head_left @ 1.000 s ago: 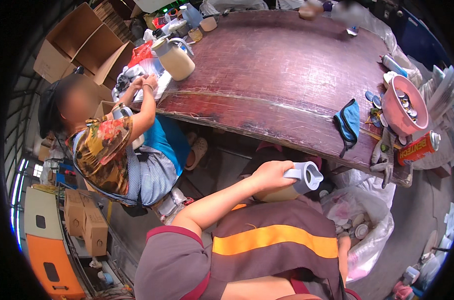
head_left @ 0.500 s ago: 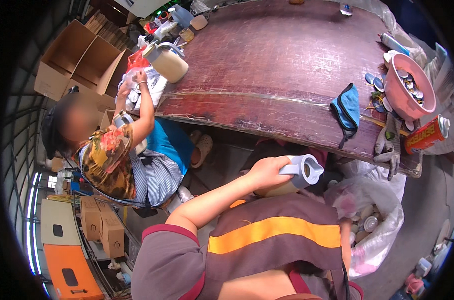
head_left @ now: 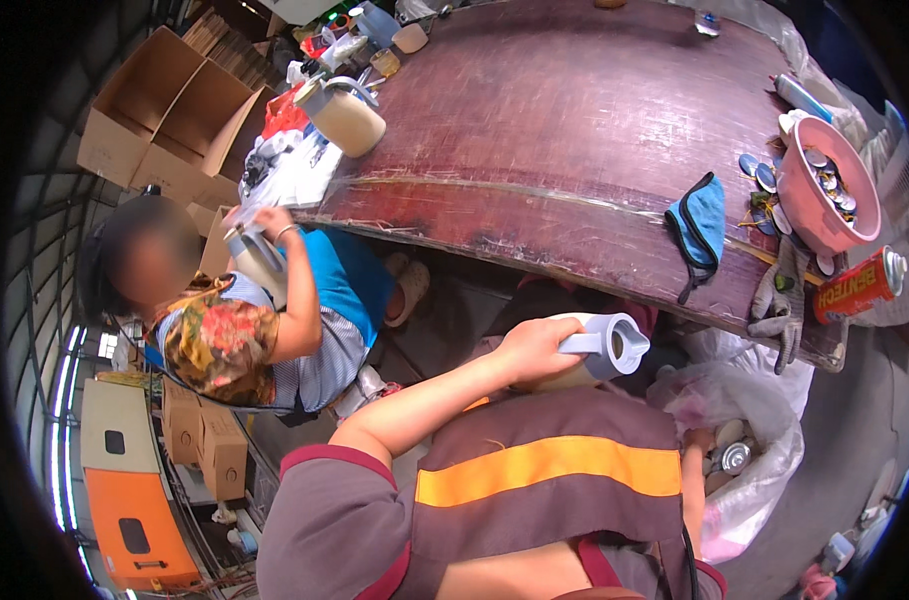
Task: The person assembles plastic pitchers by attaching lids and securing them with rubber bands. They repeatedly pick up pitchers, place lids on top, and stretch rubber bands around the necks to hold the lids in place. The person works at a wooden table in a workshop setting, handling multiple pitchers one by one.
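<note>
My left hand is closed round the handle of a thermos jug with a cream body and a grey-blue top. The jug lies tilted over my lap, its open mouth and spout toward the right. My right hand reaches down into a clear plastic bag beside my right side, among round cream lids and a shiny metallic round part. Its fingers are mostly hidden there.
On the dark red table are a blue cloth, a grey glove, a red can, a pink basin of small discs and another cream jug. A co-worker sits at the left, handling a similar jug.
My right hand now shows inside the bag by the lids. My left hand and its jug stay almost still. The co-worker's hands have moved from the table down to the jug in their lap.
</note>
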The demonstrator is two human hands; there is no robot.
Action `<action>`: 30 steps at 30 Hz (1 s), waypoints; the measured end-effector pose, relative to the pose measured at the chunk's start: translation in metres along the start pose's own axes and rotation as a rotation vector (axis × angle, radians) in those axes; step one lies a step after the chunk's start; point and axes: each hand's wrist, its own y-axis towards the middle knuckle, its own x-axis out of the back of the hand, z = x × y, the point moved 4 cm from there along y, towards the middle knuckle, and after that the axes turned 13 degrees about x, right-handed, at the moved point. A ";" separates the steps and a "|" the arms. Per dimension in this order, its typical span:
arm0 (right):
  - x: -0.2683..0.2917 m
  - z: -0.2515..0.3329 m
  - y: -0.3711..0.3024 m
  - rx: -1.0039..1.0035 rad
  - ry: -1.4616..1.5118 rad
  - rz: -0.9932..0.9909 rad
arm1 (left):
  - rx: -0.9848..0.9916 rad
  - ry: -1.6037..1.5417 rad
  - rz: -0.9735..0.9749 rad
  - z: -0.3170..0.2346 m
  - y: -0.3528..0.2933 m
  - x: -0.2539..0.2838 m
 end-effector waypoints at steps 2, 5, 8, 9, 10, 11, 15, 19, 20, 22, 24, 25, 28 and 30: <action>-0.002 0.002 -0.005 0.000 0.028 -0.033 | 0.025 0.015 -0.006 0.002 -0.003 0.000; 0.005 0.020 -0.027 -0.195 0.153 -0.154 | 0.032 0.000 -0.026 0.010 -0.012 0.001; -0.023 -0.012 -0.022 -0.394 0.341 -0.187 | 0.001 -0.010 -0.011 0.002 -0.012 0.002; -0.041 -0.033 -0.017 -0.459 0.408 -0.186 | -0.020 -0.005 0.002 -0.003 -0.008 0.003; -0.072 -0.066 -0.008 -0.526 0.369 -0.191 | -0.084 0.031 0.040 -0.016 0.005 0.002; -0.089 -0.079 -0.004 -0.574 0.320 -0.177 | -0.113 0.035 0.052 -0.021 0.012 0.003; -0.069 -0.053 -0.007 -0.694 0.938 -0.026 | 0.005 -0.011 0.001 0.007 -0.008 -0.001; -0.062 -0.065 -0.014 -0.814 1.297 -0.149 | 0.015 -0.026 0.001 0.004 -0.011 0.003; -0.063 -0.070 -0.013 -0.846 1.363 -0.180 | 0.006 -0.023 -0.003 0.002 -0.009 0.003; -0.068 -0.081 -0.004 -0.777 1.523 -0.147 | -0.025 -0.017 0.014 -0.004 -0.005 0.005; -0.043 -0.049 -0.011 -0.853 1.156 -0.131 | -0.001 -0.010 0.001 0.003 -0.009 0.003; -0.033 -0.040 -0.012 -0.876 1.072 -0.136 | 0.005 -0.021 -0.002 0.005 -0.011 0.005; -0.025 -0.043 -0.008 -0.787 0.906 -0.115 | 0.011 -0.045 -0.005 0.010 -0.012 0.006; -0.029 -0.057 0.001 -0.703 0.767 -0.112 | -0.001 -0.043 0.005 0.009 -0.009 0.007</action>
